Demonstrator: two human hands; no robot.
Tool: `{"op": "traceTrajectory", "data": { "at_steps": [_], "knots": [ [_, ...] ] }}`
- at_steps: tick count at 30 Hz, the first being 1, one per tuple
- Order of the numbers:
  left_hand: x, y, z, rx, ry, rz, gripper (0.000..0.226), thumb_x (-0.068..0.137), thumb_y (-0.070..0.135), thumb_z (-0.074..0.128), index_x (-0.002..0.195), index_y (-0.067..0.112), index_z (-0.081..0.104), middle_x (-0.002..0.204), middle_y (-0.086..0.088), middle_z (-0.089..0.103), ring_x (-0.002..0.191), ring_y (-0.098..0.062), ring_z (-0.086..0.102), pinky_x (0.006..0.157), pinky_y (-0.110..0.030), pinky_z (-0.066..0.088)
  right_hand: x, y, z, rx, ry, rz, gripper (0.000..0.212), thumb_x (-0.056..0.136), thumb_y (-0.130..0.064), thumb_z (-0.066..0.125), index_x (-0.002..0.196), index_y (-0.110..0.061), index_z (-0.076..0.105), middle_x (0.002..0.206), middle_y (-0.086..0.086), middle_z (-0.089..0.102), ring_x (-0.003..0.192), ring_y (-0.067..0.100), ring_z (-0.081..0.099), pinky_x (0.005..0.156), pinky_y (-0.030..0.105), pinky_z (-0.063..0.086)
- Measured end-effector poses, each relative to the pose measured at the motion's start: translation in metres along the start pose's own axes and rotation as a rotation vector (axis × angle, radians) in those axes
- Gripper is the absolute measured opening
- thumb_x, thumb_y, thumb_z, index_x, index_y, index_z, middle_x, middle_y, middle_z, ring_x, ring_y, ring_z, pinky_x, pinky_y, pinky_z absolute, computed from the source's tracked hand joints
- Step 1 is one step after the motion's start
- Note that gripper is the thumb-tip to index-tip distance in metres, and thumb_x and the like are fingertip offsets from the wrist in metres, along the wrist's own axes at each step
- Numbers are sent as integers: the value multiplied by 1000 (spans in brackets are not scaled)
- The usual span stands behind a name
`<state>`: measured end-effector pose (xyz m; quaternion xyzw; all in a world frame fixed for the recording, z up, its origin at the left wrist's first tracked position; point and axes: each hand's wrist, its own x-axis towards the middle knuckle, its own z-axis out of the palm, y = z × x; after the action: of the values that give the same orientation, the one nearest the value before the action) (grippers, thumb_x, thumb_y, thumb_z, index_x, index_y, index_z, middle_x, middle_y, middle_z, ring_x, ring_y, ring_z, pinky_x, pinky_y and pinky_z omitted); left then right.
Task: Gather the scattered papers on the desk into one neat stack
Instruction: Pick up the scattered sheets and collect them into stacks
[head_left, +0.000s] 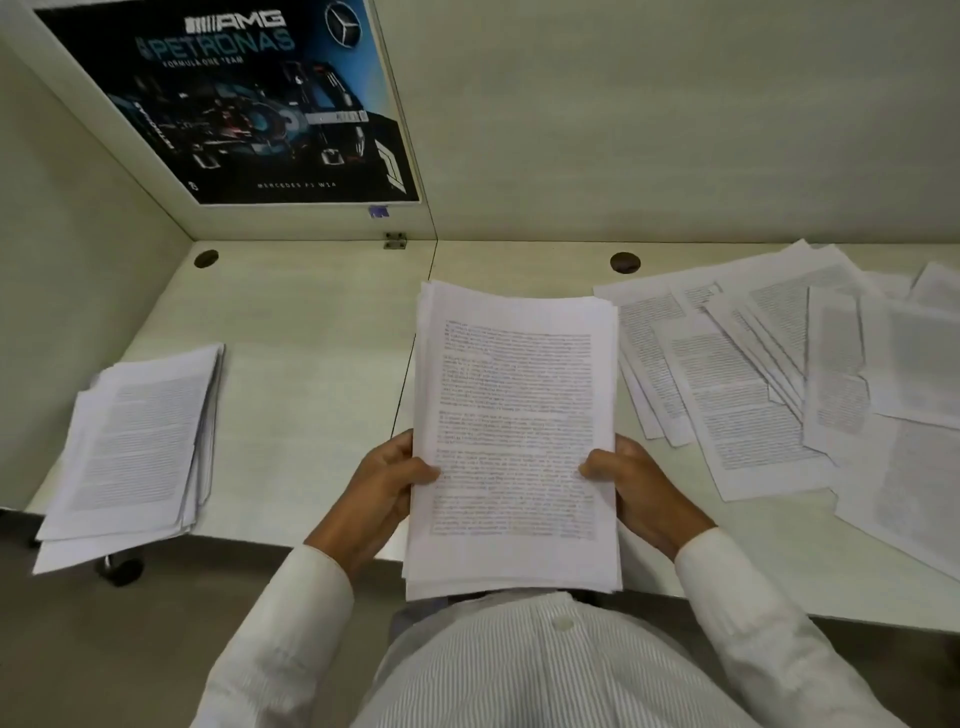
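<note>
On the pale table (311, 322) we see loose sheets (779, 374) fanned at right and a smaller pile (140, 441) at left, while between them we hold a thick stack (511, 415) above the near edge, left hand (384, 488) and right hand (639, 488) each curled round a side, thumbs on top.

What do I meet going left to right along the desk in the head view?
Rough pile of papers at the far left → left hand → held stack, gripped by both hands at its sides → right hand → scattered papers, overlapping and fanned out at the right.
</note>
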<state>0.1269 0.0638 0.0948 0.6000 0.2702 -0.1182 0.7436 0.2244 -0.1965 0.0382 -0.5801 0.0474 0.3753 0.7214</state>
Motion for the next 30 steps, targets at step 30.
{"op": "traceTrajectory", "data": {
  "at_steps": [30],
  "knots": [
    [13, 12, -46, -87, 145, -24, 32, 90, 19, 67, 121, 12, 65, 113, -12, 73, 100, -34, 71, 88, -46, 56, 32, -8, 88, -50, 257, -101, 20, 90, -21, 72, 109, -15, 69, 101, -1, 77, 87, 13, 74, 71, 22, 56]
  ]
}}
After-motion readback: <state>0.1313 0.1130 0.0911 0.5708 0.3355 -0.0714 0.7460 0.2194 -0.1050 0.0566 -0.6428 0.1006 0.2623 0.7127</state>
